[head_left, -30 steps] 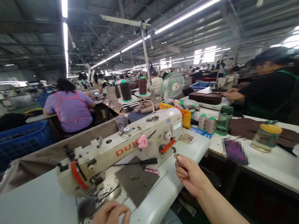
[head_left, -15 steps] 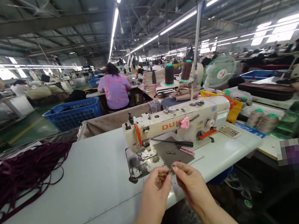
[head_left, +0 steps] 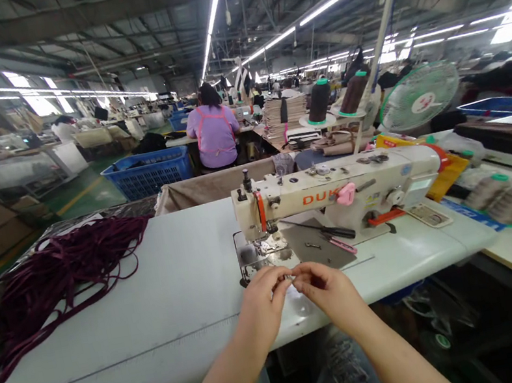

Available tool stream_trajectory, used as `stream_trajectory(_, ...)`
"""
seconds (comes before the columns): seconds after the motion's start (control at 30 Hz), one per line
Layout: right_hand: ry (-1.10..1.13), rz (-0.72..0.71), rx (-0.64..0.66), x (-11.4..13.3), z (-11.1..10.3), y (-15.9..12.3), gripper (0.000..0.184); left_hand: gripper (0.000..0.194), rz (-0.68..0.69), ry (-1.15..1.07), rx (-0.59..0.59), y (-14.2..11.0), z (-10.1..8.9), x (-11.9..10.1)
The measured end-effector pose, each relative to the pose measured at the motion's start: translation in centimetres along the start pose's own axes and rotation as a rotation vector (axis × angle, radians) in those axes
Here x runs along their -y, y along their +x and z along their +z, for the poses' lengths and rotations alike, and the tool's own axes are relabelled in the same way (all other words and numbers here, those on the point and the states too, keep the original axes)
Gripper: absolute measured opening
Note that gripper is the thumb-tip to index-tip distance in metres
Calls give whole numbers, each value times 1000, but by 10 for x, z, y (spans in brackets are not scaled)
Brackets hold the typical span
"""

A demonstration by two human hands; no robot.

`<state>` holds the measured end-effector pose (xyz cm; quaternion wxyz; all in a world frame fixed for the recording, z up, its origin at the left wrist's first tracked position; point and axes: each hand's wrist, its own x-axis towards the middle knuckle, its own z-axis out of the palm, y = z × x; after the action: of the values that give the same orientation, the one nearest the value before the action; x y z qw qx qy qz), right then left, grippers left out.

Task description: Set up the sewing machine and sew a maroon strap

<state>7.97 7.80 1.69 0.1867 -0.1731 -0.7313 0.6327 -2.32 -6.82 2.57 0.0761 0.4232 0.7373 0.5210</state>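
Note:
Over the front of the pale sewing table (head_left: 174, 265), my left hand (head_left: 266, 299) and my right hand (head_left: 327, 288) meet fingertip to fingertip. Both are closed in a pinch around something small, mostly hidden by the fingers. Just beyond them stands the sewing machine (head_left: 296, 194). Beside its needle area lies a grey-brown sheet (head_left: 307, 242). On that sheet are a black-handled screwdriver (head_left: 339, 231), a pink slim tool (head_left: 343, 245) and a small metal part (head_left: 313, 245).
A heap of dark purple strips (head_left: 65, 264) covers the table's left end. Thread cones (head_left: 320, 103) and a green fan (head_left: 420, 98) stand behind the machine. A person in a purple top (head_left: 214, 133) sits ahead, near a blue basket (head_left: 150, 170).
The view has turned left, so the machine and table sit farther right in the picture. My hands stay together, with the fingers slightly shifted around the small thing.

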Motion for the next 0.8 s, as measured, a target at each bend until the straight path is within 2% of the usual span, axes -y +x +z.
stream_trajectory(0.17,216,119,29,-3,9,2,34,22,-195,-244,16,3,2,7)
stream_trajectory(0.3,230,98,26,-4,14,1,35,26,-287,-478,23,3,7,16)
stream_trajectory(0.5,36,-53,-85,-7,16,4,32,19,-231,-331,-4,0,10,21)
stream_trajectory(0.6,-80,-133,-87,-6,16,7,27,19,-214,-311,24,-1,11,20)
stream_trajectory(0.8,-41,-93,-66,-11,21,14,21,25,-265,-336,-64,-4,14,26)
